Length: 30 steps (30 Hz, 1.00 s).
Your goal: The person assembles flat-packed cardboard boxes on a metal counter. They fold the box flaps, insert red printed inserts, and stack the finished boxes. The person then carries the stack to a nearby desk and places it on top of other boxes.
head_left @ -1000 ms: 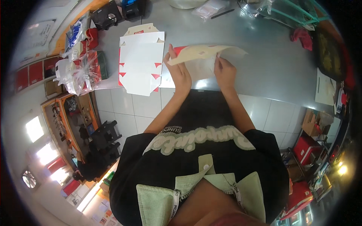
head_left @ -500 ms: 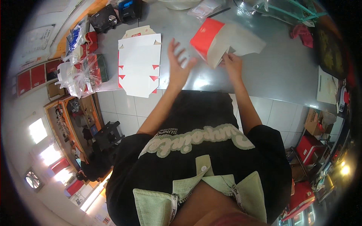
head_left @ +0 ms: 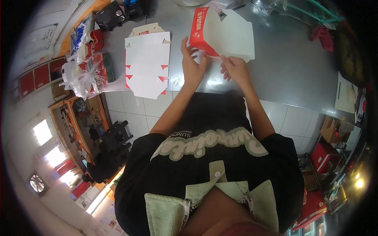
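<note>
A partly folded cardboard box (head_left: 199,29), red outside and pale inside, stands on the metal table in front of me. Its large pale flap spreads out to the right. My right hand (head_left: 237,71) pinches the near corner of the box between thumb and fingers. Beside the red left wall is my left hand (head_left: 193,67), fingers apart and thumb close to the lower edge. Whether its fingertips press on the wall I cannot tell. Left of both hands lie flat box blanks (head_left: 147,61), white on top with red notched edges, jutting over the table's near edge.
Plastic-wrapped packages (head_left: 88,74) crowd the table's left end, with black devices (head_left: 110,17) behind them. A bowl (head_left: 191,2) sits at the far edge. To the right are a dark red cloth (head_left: 322,38), a teal rack (head_left: 319,11) and a white board (head_left: 346,92).
The box has turned, and its pale inside now faces up with the flap to the right. My left hand has come in to its left wall; my right hand has shifted slightly nearer me.
</note>
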{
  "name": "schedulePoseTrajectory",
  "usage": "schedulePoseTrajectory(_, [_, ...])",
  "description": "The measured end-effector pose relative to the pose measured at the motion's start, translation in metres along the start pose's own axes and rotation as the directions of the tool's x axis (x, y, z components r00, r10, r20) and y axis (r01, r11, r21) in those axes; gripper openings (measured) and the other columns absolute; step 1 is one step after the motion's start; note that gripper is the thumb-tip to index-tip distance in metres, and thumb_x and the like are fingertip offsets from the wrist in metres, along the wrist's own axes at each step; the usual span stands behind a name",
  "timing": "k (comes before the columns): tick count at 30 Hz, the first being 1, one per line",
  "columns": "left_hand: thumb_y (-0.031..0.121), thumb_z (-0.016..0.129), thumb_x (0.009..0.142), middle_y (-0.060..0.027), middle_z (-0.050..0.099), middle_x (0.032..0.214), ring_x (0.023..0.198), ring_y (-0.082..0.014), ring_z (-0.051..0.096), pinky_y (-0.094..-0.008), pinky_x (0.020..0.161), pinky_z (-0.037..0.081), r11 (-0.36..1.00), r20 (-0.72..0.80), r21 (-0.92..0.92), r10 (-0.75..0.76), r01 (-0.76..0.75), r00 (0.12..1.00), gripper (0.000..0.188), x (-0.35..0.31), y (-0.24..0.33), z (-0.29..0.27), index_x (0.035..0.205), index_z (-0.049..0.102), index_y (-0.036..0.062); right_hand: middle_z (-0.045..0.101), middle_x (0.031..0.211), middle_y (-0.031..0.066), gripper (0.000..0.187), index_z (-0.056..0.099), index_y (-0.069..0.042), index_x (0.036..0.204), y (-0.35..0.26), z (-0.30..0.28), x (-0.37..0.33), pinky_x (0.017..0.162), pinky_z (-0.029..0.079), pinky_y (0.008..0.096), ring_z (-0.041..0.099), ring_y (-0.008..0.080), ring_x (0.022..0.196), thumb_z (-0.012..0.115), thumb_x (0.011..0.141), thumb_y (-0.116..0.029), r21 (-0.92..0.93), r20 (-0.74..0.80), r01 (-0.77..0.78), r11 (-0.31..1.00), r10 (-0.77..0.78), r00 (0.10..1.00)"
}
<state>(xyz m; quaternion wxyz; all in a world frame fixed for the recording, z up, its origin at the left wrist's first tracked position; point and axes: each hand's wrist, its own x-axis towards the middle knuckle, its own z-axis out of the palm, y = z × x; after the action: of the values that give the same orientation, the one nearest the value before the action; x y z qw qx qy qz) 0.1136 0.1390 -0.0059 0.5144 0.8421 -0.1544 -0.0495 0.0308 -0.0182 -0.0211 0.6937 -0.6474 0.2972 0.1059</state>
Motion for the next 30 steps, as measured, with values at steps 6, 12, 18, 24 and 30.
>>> schedulePoseTrajectory(6, [0.025, 0.084, 0.071, -0.0084, 0.040, 0.149, 0.142, -0.0430, 0.029, -0.0635, 0.113, 0.019, 0.462, 0.401, 0.617, 0.513, -0.637, 0.759, 0.032, 0.038, 0.024, -0.011, 0.100, 0.070, 0.0203, 0.065, 0.089, 0.0074, 0.033, 0.061, -0.001, 0.103, 0.039, -0.024, 0.032, 0.061, 0.053, 0.0285, 0.066, 0.0158, 0.072, 0.082, 0.082, -0.016, -0.110, -0.086, 0.331, 0.937, -0.340, 0.936])
schedulePoseTrajectory(12, [0.028, 0.068, 0.088, 0.0020, 0.070, 0.088, 0.107, -0.0168, 0.059, -0.0566, 0.110, 0.022, 0.455, 0.743, 0.453, 0.284, -0.767, 0.606, 0.012, 0.091, 0.002, 0.004, 0.087, 0.073, 0.0173, 0.063, 0.093, 0.0077, 0.054, 0.059, -0.007, 0.120, 0.048, -0.025, 0.053, 0.070, 0.053, 0.0308, 0.062, 0.0158, 0.074, 0.086, 0.073, -0.012, -0.328, -0.052, 0.459, 0.826, -0.501, 0.864])
schedulePoseTrajectory(18, [0.025, 0.066, 0.091, 0.0035, 0.070, 0.084, 0.106, -0.0171, 0.059, -0.0580, 0.106, 0.020, 0.467, 0.723, 0.490, 0.254, -0.736, 0.642, 0.010, 0.099, -0.006, 0.011, 0.091, 0.073, 0.0181, 0.063, 0.096, 0.0078, 0.039, 0.064, -0.009, 0.111, 0.045, -0.030, 0.046, 0.072, 0.054, 0.0355, 0.062, 0.0239, 0.080, 0.082, 0.077, -0.011, -0.341, 0.023, 0.580, 0.739, -0.611, 0.791])
schedulePoseTrajectory(24, [0.028, 0.067, 0.092, 0.0049, 0.071, 0.085, 0.105, -0.0159, 0.059, -0.0543, 0.103, 0.020, 0.586, 0.729, 0.421, 0.235, -0.692, 0.643, 0.012, 0.104, -0.002, 0.017, 0.094, 0.073, 0.0189, 0.064, 0.099, 0.0083, 0.013, 0.063, -0.008, 0.102, 0.048, -0.027, 0.063, 0.077, 0.054, 0.0412, 0.065, 0.0313, 0.094, 0.066, 0.091, -0.015, -0.621, -0.141, 0.533, 0.575, -0.750, 0.646])
schedulePoseTrajectory(30, [0.027, 0.069, 0.091, 0.0065, 0.071, 0.078, 0.102, -0.0132, 0.059, -0.0526, 0.100, 0.020, 0.656, 0.617, 0.361, 0.365, -0.663, 0.697, 0.010, 0.100, 0.002, 0.020, 0.088, 0.075, 0.0192, 0.063, 0.094, 0.0094, 0.013, 0.063, -0.009, 0.101, 0.022, -0.014, 0.069, 0.075, 0.053, 0.0450, 0.066, 0.0337, 0.088, 0.061, 0.095, -0.020, -0.576, -0.154, 0.558, 0.597, -0.750, 0.643])
